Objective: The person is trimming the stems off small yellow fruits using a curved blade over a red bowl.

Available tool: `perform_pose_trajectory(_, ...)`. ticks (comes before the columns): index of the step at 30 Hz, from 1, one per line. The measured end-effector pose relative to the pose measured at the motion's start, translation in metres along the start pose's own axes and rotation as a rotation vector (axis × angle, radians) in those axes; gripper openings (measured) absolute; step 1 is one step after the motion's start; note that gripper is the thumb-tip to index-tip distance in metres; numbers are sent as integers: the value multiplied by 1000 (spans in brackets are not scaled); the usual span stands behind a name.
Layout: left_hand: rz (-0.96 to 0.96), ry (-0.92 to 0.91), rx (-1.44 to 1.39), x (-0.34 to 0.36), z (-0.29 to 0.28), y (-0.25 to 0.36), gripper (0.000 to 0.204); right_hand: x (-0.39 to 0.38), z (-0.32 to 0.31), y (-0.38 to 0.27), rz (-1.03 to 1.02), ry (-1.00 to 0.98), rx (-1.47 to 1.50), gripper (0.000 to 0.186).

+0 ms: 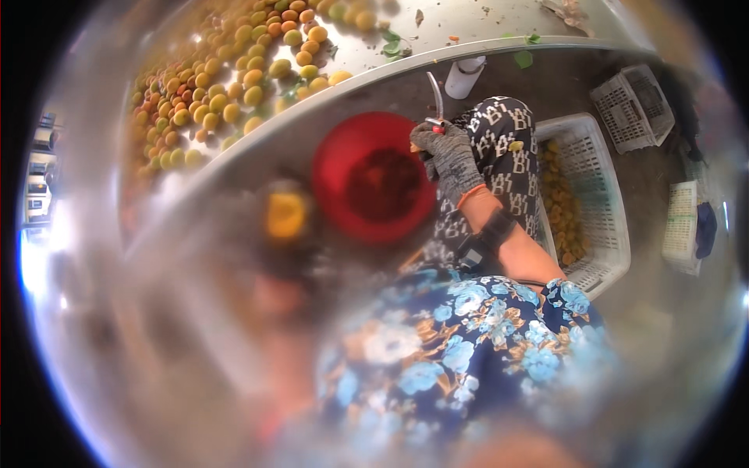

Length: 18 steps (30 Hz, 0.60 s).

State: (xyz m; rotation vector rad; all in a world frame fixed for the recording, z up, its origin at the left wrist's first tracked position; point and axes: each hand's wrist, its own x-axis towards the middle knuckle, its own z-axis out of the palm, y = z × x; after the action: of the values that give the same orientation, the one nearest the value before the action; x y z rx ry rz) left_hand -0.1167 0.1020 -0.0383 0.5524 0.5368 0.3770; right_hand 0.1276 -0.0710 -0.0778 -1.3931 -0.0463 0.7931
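Observation:
My right hand [449, 152], in a grey knitted glove with an orange cuff, is closed around a thin, curved metal tool [435, 90] with a red part at its base. It is beside the right rim of a red plastic basin [331, 168], which has a dark brown mass in its bottom. Left of the basin, a yellow-orange apricot [286, 215] shows at the fingers of my left hand [290, 253]. That hand is dark-gloved and heavily blurred, and seems closed on the fruit; its fingers cannot be made out singly.
Many whole apricots [253, 95] lie on a metal table [437, 27] ahead, with leaf scraps. Right of my patterned trouser leg stands a white crate [605, 179] holding orange-yellow fruit pieces. Farther right are another crate [636, 109] and a pale container [680, 222]. A white cylinder [465, 76] stands below the table edge.

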Motion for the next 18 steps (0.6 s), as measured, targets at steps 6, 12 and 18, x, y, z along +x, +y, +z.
perform_pose_trajectory(6,353,142,157,-73,-47,55,37,1,-4,9,55,-41,-22,10)
perform_pose_trajectory(12,853,156,1128,-54,-22,45,30,-6,-4,15,50,28,-59,10)
perform_pose_trajectory(18,164,-207,1527,85,26,-2,31,-23,-3,15,44,90,52,6)
